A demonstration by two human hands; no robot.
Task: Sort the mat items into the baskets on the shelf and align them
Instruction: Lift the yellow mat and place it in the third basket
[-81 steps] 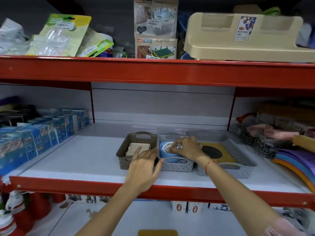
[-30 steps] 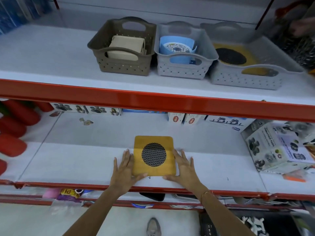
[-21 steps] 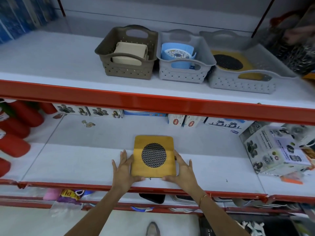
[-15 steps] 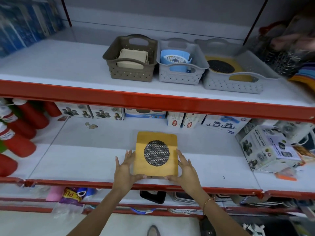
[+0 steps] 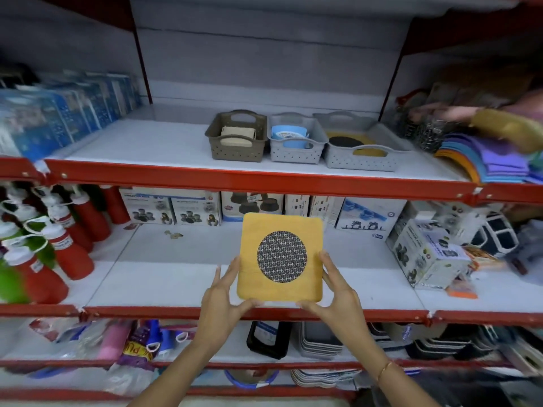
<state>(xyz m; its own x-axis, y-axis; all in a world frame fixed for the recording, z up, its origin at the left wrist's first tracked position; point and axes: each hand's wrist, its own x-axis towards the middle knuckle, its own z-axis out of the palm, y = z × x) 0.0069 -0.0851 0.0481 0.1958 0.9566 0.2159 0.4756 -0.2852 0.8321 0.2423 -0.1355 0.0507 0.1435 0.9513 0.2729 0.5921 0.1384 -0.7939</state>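
Note:
I hold a yellow square mat (image 5: 279, 289) with a dark mesh circle in front of the lower shelf, tilted up toward me. My left hand (image 5: 223, 301) grips its lower left edge and my right hand (image 5: 335, 292) grips its lower right edge. On the upper shelf stand three baskets side by side: a brown basket (image 5: 235, 152) with a beige item, a small grey basket (image 5: 295, 155) with a blue item, and a wide grey basket (image 5: 361, 163) holding a matching yellow mat (image 5: 368, 139).
Red squeeze bottles (image 5: 70, 254) crowd the lower shelf's left. Boxed goods (image 5: 426, 254) line its back and right. Blue packets (image 5: 58, 113) fill the upper shelf's left; stacked coloured mats (image 5: 493, 165) lie at its right. Red shelf edges (image 5: 264, 180) run across.
Both hands took hold of the yellow mat lying on the lower shelf and lifted it off, tilting it up. The view rose toward the upper shelf.

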